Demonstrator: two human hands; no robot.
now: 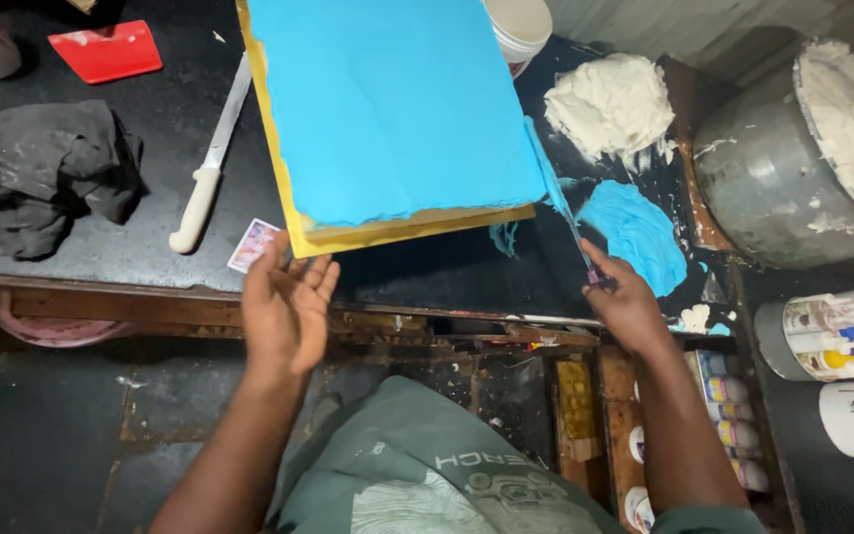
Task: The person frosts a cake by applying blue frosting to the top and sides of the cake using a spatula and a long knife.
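The left hand (287, 309) is nearest, open with fingers spread, touching the near corner of the gold board (320, 240) at 12 o'clock. The right hand (625, 305) at 3 o'clock is closed around a palette knife (557, 198) against the blue cake (387, 99)'s right edge. At 1 o'clock lie blue icing (637, 232) and white icing (612, 103).

You stand at a dark worktop (150, 129) with a worn wooden front edge (101, 292). Below it the floor (42, 435) is dark, stained and scuffed. Pale wall (684, 25) at top right. Light is dim and even.
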